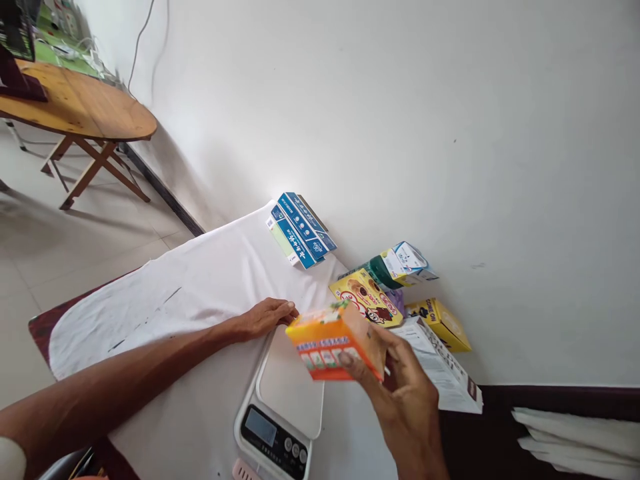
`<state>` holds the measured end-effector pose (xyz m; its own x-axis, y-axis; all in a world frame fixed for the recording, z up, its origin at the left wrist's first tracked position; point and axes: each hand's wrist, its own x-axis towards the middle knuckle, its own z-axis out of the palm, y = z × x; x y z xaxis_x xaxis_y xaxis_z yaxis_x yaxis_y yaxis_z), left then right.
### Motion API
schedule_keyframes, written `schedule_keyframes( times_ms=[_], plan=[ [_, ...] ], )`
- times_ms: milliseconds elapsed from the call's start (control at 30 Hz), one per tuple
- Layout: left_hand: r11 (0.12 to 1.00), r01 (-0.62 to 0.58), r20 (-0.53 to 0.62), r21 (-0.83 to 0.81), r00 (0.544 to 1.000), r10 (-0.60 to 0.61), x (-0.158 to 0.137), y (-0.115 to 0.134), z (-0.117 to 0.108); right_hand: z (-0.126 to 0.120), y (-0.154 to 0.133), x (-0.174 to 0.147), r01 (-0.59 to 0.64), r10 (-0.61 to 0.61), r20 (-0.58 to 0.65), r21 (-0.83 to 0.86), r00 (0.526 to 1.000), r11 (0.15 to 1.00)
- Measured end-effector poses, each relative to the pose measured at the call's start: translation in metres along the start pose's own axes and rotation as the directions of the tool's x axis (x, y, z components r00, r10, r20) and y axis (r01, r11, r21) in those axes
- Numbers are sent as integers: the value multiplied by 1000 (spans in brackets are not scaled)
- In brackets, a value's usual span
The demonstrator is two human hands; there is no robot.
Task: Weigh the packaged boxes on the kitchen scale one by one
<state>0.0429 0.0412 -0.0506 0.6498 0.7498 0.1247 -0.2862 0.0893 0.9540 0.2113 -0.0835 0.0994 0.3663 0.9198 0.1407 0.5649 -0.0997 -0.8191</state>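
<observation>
My right hand (407, 393) grips an orange and yellow carton (327, 343), thumb on its near side and fingers on its far side. The carton is held tilted above the white platform of a digital scale (290, 377), whose dark display panel faces me. At the scale's far end, my left hand (265, 319) lies low over the cloth with its fingers stretched out. Those fingertips come close to the carton and the scale's edge, and part of them is hidden. Nothing shows in that hand.
A white cloth (200, 287) covers the table. Blue cartons (303, 230) stand at its far end. Along the wall sit a yellow snack package (367, 297), a green container (377, 272), a yellow box (440, 323) and a white box (445, 367). A wooden folding table (95, 103) stands far left.
</observation>
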Motion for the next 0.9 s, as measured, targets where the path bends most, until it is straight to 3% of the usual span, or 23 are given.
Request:
schedule_keyframes(
  times_ms=[100,233,367,467,733,900],
  plan=[
    [985,-40,16,167,999,38,-3,5,3,30,-24,41,127,-124,-71,41,990,991],
    [934,-101,81,343,994,77,-10,12,10,103,-38,102,262,-262,-15,2,965,965],
    [882,-166,150,441,983,110,-14,15,16,172,-31,147,280,-280,21,-132,960,951],
    [850,-179,152,495,981,118,-14,13,18,198,-25,167,275,-276,17,-157,961,948],
    [797,-172,124,580,985,122,-16,8,23,203,-27,178,309,-293,101,-205,951,929],
    [769,-187,154,611,981,116,-23,12,23,168,-23,144,379,-362,119,-198,925,904]
  ],
)
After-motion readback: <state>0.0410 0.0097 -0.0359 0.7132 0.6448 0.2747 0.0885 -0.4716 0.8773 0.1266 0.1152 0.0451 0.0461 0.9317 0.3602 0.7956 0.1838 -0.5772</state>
